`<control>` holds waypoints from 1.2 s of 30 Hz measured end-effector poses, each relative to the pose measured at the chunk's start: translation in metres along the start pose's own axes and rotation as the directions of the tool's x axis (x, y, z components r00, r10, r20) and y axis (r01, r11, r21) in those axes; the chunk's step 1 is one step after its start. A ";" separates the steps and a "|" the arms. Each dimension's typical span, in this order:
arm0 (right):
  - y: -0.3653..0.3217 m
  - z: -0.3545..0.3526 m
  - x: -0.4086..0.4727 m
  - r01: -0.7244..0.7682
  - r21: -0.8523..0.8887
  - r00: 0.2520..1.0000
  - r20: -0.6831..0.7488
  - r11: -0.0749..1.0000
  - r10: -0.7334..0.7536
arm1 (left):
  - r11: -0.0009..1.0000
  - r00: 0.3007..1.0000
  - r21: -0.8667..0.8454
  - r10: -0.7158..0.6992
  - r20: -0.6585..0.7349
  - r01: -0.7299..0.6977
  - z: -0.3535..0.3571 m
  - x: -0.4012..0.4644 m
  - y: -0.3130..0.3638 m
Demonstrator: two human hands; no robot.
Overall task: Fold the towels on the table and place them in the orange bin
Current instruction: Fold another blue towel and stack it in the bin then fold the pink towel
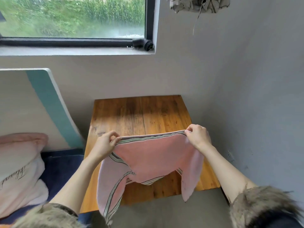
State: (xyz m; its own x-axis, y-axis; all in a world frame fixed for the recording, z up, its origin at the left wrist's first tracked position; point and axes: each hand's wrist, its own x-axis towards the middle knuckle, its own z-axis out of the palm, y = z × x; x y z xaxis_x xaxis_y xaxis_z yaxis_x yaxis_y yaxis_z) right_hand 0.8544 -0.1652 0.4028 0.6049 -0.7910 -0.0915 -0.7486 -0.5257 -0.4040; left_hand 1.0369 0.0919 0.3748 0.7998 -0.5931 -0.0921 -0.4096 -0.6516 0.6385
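A pink towel point(151, 158) with striped borders hangs in the air above the wooden table point(139, 112). My left hand point(106, 143) pinches the left end of its top edge, and my right hand point(198, 136) pinches the right end. The top edge is stretched taut between them. Loose corners dangle down past the table's front edge on both sides. A sliver of orange point(5, 225) shows at the bottom left corner; I cannot tell if it is the bin.
The table stands in a corner, with a grey wall behind and to the right. A bed with a pink pillow point(18, 162) and a dark blue sheet point(62, 168) lies on the left. A window point(72, 17) sits above.
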 end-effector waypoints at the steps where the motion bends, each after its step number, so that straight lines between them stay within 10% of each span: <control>1: -0.002 0.005 0.015 -0.001 -0.006 1.000 0.007 1.000 0.001 | 1.000 1.000 0.007 -0.012 0.002 0.012 0.003 0.016 -0.004; 20: -0.009 0.144 0.251 0.078 0.023 0.988 0.133 0.997 -0.081 | 0.948 0.952 0.081 -0.306 -0.023 0.307 0.107 0.250 -0.053; 29: -0.036 0.248 0.163 0.251 -0.025 0.854 0.477 0.968 -0.209 | 0.961 0.952 0.274 -0.121 0.281 0.041 0.168 0.152 -0.125; 36: -0.052 0.291 0.102 0.203 -0.160 0.856 0.508 0.966 -0.096 | 0.901 0.959 0.358 0.172 0.226 -0.246 0.177 0.131 -0.151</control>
State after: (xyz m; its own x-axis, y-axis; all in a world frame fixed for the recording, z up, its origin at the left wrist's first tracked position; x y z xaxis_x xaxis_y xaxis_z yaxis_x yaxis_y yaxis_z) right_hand 1.0339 -0.1275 0.1493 0.7273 -0.4677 -0.5023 -0.6438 -0.7186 -0.2631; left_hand 1.1263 0.0288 0.1313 0.5972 -0.7877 -0.1510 -0.7230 -0.6102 0.3239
